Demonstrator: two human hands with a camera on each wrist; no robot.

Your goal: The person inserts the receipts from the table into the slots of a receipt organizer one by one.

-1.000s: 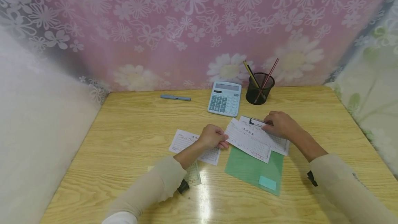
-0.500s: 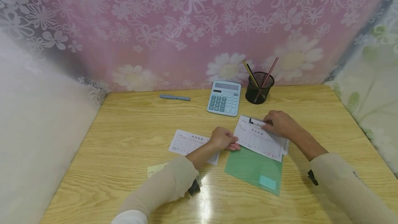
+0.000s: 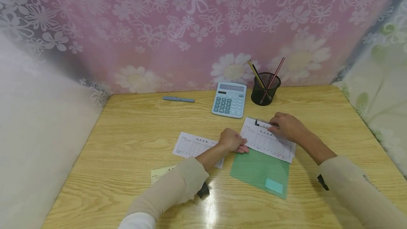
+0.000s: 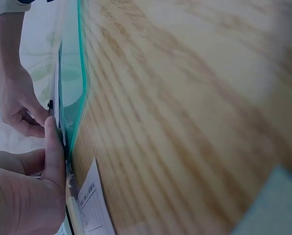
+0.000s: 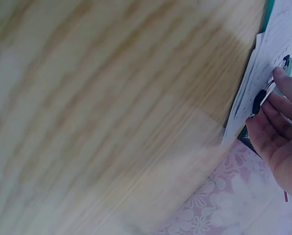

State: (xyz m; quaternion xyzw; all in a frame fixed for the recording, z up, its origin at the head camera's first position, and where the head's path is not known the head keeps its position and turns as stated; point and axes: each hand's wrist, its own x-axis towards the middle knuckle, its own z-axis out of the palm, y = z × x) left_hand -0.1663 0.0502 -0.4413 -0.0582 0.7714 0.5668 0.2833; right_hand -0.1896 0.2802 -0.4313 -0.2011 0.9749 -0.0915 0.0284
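A green translucent clipboard (image 3: 254, 169) lies on the table in the head view, a light-blue label (image 3: 273, 186) near its lower edge. At its top, my right hand (image 3: 287, 126) pinches the metal clip (image 3: 259, 123) between thumb and fingers; the right wrist view shows the clip's black end (image 5: 258, 101) there. White printed forms (image 3: 257, 140) lie over the upper part of the board, their top edge at the clip. My left hand (image 3: 231, 140) pinches the left edge of the upper form, thumb on top. Whether that edge is under the clip is hard to tell.
Left of the clipboard lie another white form (image 3: 190, 145) and a yellow form (image 3: 160, 173), both partly covered by the left arm. Toward the wall stand a light-blue calculator (image 3: 229, 100) and a black mesh pen cup (image 3: 265, 93); a blue pen (image 3: 178, 99) lies farther left.
My left hand has moved right, bringing the upper white form from a skewed position up to the clip, now nearly aligned with the form beneath. The right hand has stayed on the clip.
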